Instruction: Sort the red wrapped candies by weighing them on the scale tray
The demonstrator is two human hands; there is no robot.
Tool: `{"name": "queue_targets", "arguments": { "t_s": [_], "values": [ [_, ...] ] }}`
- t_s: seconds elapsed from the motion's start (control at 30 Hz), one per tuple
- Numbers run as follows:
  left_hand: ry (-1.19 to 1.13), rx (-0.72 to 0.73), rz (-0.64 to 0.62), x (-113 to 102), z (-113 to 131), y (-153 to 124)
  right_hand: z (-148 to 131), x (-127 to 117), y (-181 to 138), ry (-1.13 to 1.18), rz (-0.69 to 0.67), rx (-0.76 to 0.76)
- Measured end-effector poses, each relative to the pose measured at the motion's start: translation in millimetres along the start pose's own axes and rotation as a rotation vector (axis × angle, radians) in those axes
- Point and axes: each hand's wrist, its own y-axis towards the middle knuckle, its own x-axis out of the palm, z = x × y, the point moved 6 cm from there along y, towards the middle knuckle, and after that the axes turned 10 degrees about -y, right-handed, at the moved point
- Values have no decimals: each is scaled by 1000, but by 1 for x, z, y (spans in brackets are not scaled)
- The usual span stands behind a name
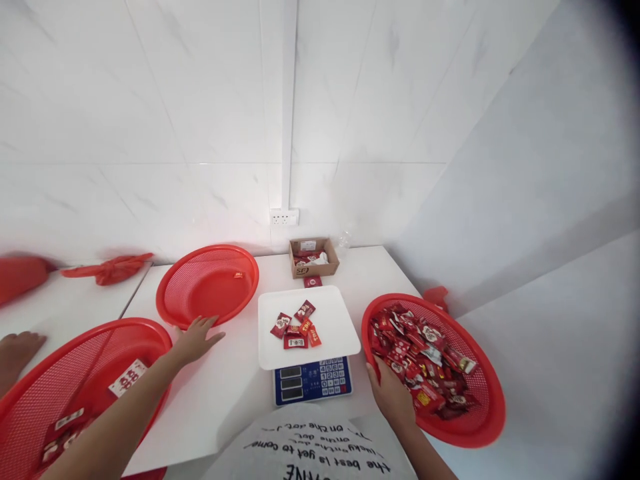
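Note:
My right hand (391, 395) grips the near-left rim of a red plastic mesh basket (493, 410). Many small red wrapped packets (425, 347) fill that basket, which tilts at the table's right edge. My left hand (197, 339), fingers spread, is at the near rim of another red basket (210, 248), where a single small orange-red packet (239, 275) lies; whether it touches the rim is unclear. Between my hands stands a digital scale (313, 380) with a white pan (345, 333). Several red and orange packets (295, 329) lie loosely on the pan.
A small cardboard box (316, 270) of packets stands by the wall, with one packet (313, 282) before it. Front left, a large red basket (150, 330) holds a few packets beneath my left forearm. Another person's hand (20, 350) is beyond it. Red plastic bags (113, 270) lie behind.

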Motion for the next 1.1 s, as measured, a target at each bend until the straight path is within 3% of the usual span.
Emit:
{"name": "queue_targets", "arguments": {
  "t_s": [0.13, 0.23, 0.37, 0.5, 0.67, 0.8, 1.1],
  "values": [
    [12, 46, 51, 17, 45, 0, -3, -4, -2, -6, -1, 5],
    [21, 209, 106, 36, 90, 0, -4, -6, -3, -14, -3, 7],
    [-89, 431, -29, 75, 149, 5, -4, -7, -3, -14, -12, 12],
    [-73, 523, -80, 102, 185, 13, -5, -8, -3, -11, -3, -5],
    [-5, 680, -36, 107, 203, 14, -5, -8, -3, 7, -16, 10],
    [-22, 717, -38, 103, 208, 12, -5, -7, -2, 4, -18, 4],
    [-169, 592, -19, 103, 215, 19, -4, -8, -2, 11, 11, -18]
  ]
}}
